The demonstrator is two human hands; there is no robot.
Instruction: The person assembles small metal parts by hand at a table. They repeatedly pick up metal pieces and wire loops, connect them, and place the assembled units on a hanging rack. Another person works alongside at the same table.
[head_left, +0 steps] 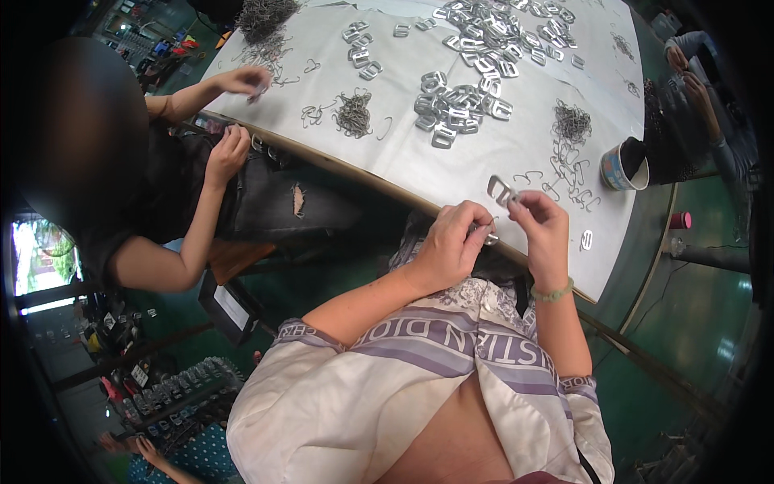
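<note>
Worktop [451, 173], single and pale-covered, spreads beyond both hands; one co-worker [173, 206] sits left of the left hand. Two big buckle heaps lie ahead of the hands, a nearer heap [461, 111] and a farther heap [492, 40], too jumbled to count singly. One cup [617, 169] stands beyond the right hand, to its right. Three dense piles of wire hooks show: a right pile [572, 123] ahead of the right hand, a middle pile [353, 114] and a far pile [262, 20] off the left hand's far side. The right hand [545, 227] pinches one silver buckle [500, 190], raised; the left hand [455, 244] pinches one small metal piece [490, 239], mostly hidden. One loose buckle [587, 239] lies right of the right hand. Probably hooks are being fitted to buckles; the next move seems to call for bringing the two pinched parts together, aligned.
</note>
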